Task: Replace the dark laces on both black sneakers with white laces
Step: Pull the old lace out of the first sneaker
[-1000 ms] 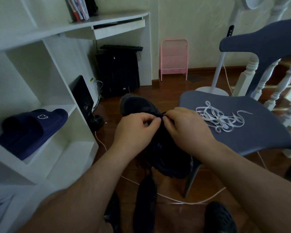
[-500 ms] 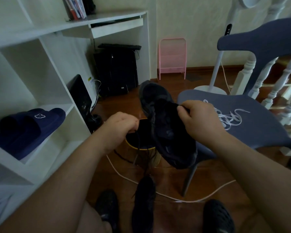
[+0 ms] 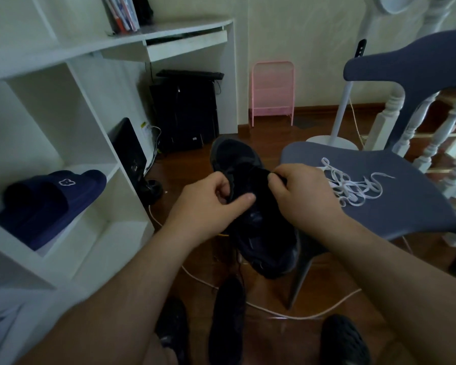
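At the left of the room stands a white shelf unit (image 3: 63, 133), joined at its top to a white desk (image 3: 169, 35). One shelf compartment holds a pair of navy slippers (image 3: 50, 204). A black computer tower (image 3: 184, 114) stands under the desk, and a pink rack (image 3: 273, 93) leans against the wall beyond it.

To the right is a grey-blue chair (image 3: 406, 206). A loose tangle of white laces (image 3: 350, 185) lies on its seat, just beside the right hand (image 3: 303, 196) and apart from it.

In front of the chair, above the wooden floor (image 3: 274, 285), the person holds one black sneaker (image 3: 261, 233) in mid-air. Its toe points away and up; its heel hangs low, near the seat's front edge. The sneaker lies between the two hands and below them.

The left hand (image 3: 208, 204) is curled at the near-left edge of the sneaker's opening, thumb laid across the upper and fingers folded in; it grips that edge. The right hand pinches the opposite edge of the upper between thumb and curled fingers. Whether either hand also holds a dark lace cannot be told; the black surfaces merge.

A second black sneaker (image 3: 229, 320) lies on the floor below the held one. A white cable (image 3: 300, 316) runs across the floor beside it.
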Demonstrator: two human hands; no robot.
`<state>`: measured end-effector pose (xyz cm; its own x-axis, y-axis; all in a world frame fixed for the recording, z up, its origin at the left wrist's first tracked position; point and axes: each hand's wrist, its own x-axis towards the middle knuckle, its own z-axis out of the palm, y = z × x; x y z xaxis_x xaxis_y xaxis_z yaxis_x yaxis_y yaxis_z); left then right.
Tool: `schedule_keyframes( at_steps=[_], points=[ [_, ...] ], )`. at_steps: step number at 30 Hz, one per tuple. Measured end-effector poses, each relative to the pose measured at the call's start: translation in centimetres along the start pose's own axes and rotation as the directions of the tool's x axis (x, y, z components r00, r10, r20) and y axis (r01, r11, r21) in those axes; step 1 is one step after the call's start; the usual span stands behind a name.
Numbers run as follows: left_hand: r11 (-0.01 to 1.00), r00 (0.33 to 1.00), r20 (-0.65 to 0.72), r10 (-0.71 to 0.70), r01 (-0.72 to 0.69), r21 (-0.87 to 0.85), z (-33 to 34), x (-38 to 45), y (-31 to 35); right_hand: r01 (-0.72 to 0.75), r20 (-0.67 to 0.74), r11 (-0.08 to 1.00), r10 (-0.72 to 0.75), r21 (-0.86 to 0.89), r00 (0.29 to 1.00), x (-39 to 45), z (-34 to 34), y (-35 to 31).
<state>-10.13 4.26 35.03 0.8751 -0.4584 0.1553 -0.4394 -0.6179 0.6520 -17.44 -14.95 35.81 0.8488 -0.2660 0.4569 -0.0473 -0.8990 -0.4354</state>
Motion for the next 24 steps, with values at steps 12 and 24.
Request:
schedule_keyframes(
  at_steps=[12,24],
  points=[
    [1.0,0.987,-0.163,0.014,-0.016,-0.007,-0.7,0.9,-0.5,-0.32,0.153,0.944,0.305,0.079,0.94,0.4,0.0,1.7],
    [0.989,0.999,-0.035,-0.014,0.009,-0.149,0.5,-0.1,0.7,0.292,0.053,0.947,-0.288,-0.132,0.956,-0.4,1.7,-0.2]
  ],
)
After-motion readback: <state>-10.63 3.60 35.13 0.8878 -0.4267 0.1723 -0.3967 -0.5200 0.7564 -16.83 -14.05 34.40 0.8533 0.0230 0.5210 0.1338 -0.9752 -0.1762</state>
